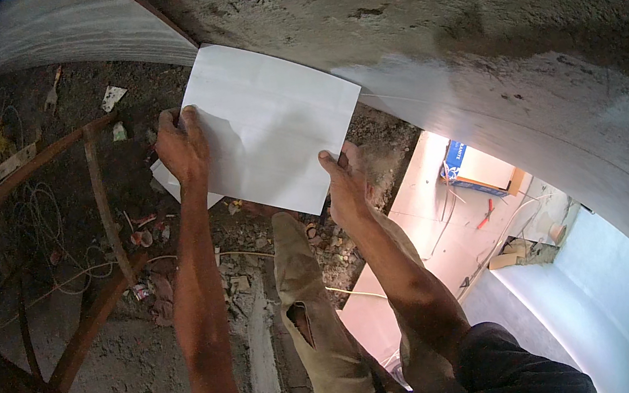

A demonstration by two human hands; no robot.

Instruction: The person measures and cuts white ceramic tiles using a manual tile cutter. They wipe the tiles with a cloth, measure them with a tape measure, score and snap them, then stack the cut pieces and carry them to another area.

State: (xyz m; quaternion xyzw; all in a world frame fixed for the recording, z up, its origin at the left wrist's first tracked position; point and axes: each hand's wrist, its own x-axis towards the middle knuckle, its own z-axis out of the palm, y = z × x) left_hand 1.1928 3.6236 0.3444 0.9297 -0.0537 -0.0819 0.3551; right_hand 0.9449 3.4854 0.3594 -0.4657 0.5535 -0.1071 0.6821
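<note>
A large, smooth white tile (278,116) is held by its two sides, its far edge close to the foot of the rough wall. My left hand (183,144) grips its left edge, thumb on the upper face and fingers hidden underneath. At the near right corner my right hand (347,183) holds the tile with the thumb on the edge. Part of another flat white piece (165,176) shows below, beside my left wrist; most of it is hidden. Whether the tile touches the wall, I cannot tell.
Rubble and scraps (145,230) lie on the rough floor. A rusty metal frame (100,204) with tangled wire stands at left. The plastered wall (417,10) rises ahead. At lower right, a lighter floor holds a blue box (481,169) and red-handled pliers (486,214).
</note>
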